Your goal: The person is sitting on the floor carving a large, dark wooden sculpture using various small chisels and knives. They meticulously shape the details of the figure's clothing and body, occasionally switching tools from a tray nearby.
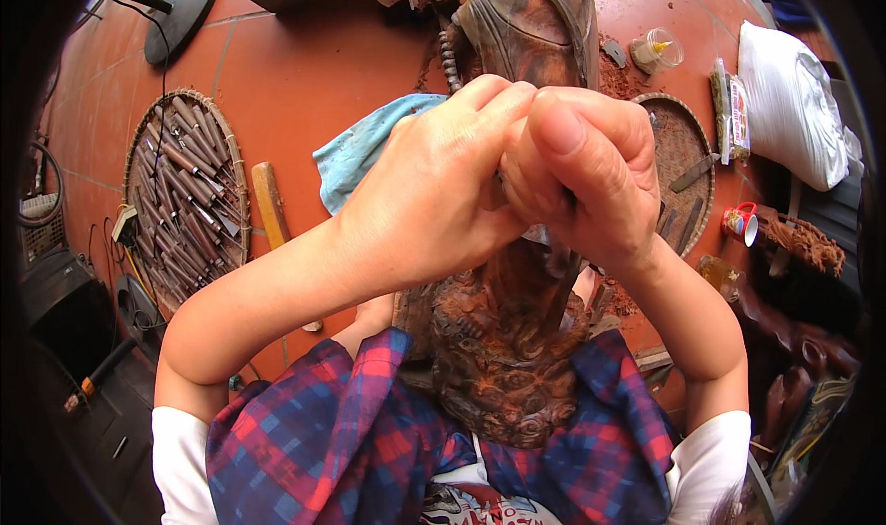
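Observation:
My left hand and my right hand are raised close to the camera and pressed together over a dark, carved wooden sculpture. The right one is curled into a fist with its thumb on top. Bent fingers of the left hand meet it at the middle. Whatever the two may grip is hidden behind the knuckles. Between my legs lies the sculpture, its near end knobbly with carved relief, its far end smooth and reddish brown with draped folds and a beaded strand. A light blue cloth shows behind my left hand.
A round woven tray at left holds many wooden-handled chisels; a wooden mallet lies beside it. At right are another woven tray, a clear jar, a red mug and a white sack. Wood shavings litter the tiles.

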`<action>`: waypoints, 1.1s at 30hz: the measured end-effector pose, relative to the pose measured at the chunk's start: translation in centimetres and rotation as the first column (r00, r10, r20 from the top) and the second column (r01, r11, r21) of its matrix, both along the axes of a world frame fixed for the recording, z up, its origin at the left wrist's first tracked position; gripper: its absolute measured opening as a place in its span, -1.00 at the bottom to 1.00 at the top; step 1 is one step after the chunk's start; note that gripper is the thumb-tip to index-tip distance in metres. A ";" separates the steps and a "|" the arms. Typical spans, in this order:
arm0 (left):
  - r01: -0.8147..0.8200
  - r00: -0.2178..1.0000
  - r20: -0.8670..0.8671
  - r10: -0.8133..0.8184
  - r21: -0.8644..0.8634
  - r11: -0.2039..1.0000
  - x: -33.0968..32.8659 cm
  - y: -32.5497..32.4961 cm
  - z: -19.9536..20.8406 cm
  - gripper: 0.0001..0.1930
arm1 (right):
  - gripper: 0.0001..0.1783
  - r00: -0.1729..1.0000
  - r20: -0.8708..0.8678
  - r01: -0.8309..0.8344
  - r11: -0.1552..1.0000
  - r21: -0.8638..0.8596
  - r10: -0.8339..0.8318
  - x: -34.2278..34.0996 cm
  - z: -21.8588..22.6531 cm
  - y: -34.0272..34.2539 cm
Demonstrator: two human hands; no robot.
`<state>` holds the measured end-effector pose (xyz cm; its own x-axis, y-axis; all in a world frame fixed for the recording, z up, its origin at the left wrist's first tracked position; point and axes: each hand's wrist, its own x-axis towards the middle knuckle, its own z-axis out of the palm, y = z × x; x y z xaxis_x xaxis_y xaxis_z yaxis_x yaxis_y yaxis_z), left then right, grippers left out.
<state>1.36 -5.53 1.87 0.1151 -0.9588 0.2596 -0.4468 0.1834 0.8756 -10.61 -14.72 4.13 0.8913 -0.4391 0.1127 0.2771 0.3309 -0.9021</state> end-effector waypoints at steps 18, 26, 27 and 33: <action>0.043 0.995 0.084 -0.052 0.099 0.994 0.2 0.1 0.5 -0.53 | -0.59 0.995 -0.097 -0.016 0.989 0.149 0.031 -0.4 0.3 -0.6; -0.004 0.993 0.113 -0.011 0.125 0.992 0.2 0.2 1.2 -0.52 | -0.56 0.997 -0.075 0.008 0.999 0.034 -0.005 0.0 0.1 -0.5; -0.009 0.992 0.123 -0.007 0.128 0.992 0.1 0.1 1.3 -0.51 | -0.56 0.994 -0.095 0.053 0.998 0.046 -0.048 0.4 0.2 -0.3; 0.003 0.989 0.149 -0.025 0.147 0.989 0.0 0.4 1.1 -0.45 | -0.57 0.998 -0.020 0.051 0.999 0.016 -0.051 -0.1 -0.6 -0.3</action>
